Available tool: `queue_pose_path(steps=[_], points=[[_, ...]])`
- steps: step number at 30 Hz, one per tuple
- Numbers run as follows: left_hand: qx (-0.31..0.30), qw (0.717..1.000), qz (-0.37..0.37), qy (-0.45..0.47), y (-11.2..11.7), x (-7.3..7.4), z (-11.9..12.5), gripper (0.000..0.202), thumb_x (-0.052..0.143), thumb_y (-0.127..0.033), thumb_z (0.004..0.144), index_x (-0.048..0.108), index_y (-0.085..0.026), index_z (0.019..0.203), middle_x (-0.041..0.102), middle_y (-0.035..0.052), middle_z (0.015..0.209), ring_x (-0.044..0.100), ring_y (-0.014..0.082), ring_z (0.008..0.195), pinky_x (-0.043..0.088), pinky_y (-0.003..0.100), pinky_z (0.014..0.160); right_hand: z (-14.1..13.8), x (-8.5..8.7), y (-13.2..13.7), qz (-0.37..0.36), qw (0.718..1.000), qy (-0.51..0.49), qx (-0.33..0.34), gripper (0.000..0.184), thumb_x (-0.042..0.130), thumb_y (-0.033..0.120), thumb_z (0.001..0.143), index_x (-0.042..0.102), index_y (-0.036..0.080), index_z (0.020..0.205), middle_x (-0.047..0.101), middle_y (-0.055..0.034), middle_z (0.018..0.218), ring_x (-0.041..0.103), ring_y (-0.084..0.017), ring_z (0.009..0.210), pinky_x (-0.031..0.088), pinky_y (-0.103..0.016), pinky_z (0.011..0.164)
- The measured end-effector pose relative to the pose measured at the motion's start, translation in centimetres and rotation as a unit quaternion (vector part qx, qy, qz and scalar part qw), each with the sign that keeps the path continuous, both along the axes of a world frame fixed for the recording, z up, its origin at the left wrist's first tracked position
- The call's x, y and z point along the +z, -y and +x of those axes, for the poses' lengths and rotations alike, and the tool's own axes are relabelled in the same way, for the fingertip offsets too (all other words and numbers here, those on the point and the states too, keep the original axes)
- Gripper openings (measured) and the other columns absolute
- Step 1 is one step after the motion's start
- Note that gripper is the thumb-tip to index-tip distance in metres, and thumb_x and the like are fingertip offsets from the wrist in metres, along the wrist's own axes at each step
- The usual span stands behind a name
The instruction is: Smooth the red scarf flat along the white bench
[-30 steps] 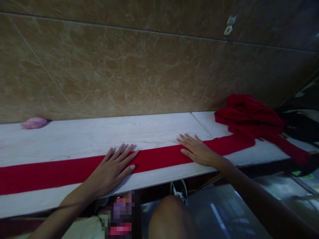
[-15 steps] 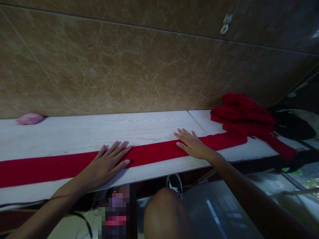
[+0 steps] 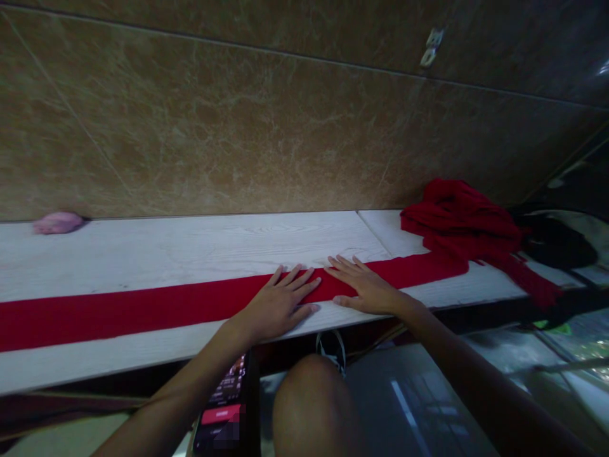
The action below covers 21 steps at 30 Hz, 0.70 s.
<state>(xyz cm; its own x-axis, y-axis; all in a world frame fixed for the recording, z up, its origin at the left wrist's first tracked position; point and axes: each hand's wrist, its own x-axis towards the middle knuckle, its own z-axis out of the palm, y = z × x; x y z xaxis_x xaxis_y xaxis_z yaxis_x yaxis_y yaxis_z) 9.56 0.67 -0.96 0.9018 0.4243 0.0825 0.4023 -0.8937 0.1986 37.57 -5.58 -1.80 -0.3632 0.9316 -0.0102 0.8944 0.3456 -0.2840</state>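
Note:
A long red scarf lies flat along the white wood-grain board, from the left edge of the view to a bunched red heap with a fringed end at the right. My left hand rests palm down on the flat strip near the middle, its fingers spread. Close beside it on the right, my right hand presses on the same strip, also palm down with fingers apart. A narrow gap of red fabric shows between the two hands.
Brown marbled tiles rise behind the board, with a small white fitting on them. A pink bundle sits at the far left, a black item at the right. Below the board are a lit phone, my knee and a shoe.
My left hand has slid right along the red strip, closing much of the gap to my right hand. The right hand has shifted only slightly left.

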Motion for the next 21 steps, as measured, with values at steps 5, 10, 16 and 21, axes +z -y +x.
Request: queue_pose_path(steps=[5, 10, 16, 21], points=[[0.0, 1.0, -0.001, 0.01, -0.38, -0.17, -0.4, 0.059, 0.022, -0.05, 0.114, 0.036, -0.026, 0.165, 0.03, 0.0075, 0.172, 0.024, 0.0301, 0.162, 0.017, 0.06, 0.131, 0.28, -0.25, -0.07, 0.005, 1.0, -0.01, -0.003, 0.078, 0.045, 0.072, 0.103, 0.033, 0.028, 0.167, 0.021, -0.0071, 0.175, 0.014, -0.028, 0.162, 0.011, -0.057, 0.132], [0.012, 1.0, -0.019, 0.01, -0.41, -0.31, -0.33, 0.057, 0.021, -0.048, 0.114, 0.037, -0.028, 0.165, 0.032, 0.0053, 0.172, 0.023, 0.0286, 0.163, 0.017, 0.058, 0.132, 0.39, -0.55, -0.15, 0.016, 1.0, -0.014, -0.008, 0.06, 0.033, 0.056, 0.111, 0.034, 0.032, 0.166, 0.025, -0.0031, 0.175, 0.017, -0.025, 0.162, 0.013, -0.055, 0.132], [0.012, 1.0, 0.0, 0.025, -0.52, -0.82, -0.41, 0.057, 0.025, -0.05, 0.113, 0.036, -0.029, 0.165, 0.033, 0.0042, 0.172, 0.024, 0.0279, 0.163, 0.017, 0.056, 0.132, 0.26, -0.43, -0.1, 0.018, 1.0, -0.011, -0.002, 0.069, 0.043, 0.064, 0.107, 0.034, 0.031, 0.167, 0.024, -0.0055, 0.174, 0.017, -0.029, 0.162, 0.015, -0.058, 0.131], [0.02, 1.0, -0.013, 0.016, -0.49, -0.8, -0.24, 0.056, 0.023, -0.047, 0.114, 0.037, -0.027, 0.165, 0.032, 0.0052, 0.173, 0.024, 0.0296, 0.162, 0.018, 0.058, 0.131, 0.18, -0.69, -0.18, 0.02, 1.0, -0.002, -0.001, 0.064, 0.039, 0.058, 0.109, 0.033, 0.03, 0.167, 0.023, -0.0046, 0.174, 0.017, -0.027, 0.162, 0.012, -0.057, 0.131]])
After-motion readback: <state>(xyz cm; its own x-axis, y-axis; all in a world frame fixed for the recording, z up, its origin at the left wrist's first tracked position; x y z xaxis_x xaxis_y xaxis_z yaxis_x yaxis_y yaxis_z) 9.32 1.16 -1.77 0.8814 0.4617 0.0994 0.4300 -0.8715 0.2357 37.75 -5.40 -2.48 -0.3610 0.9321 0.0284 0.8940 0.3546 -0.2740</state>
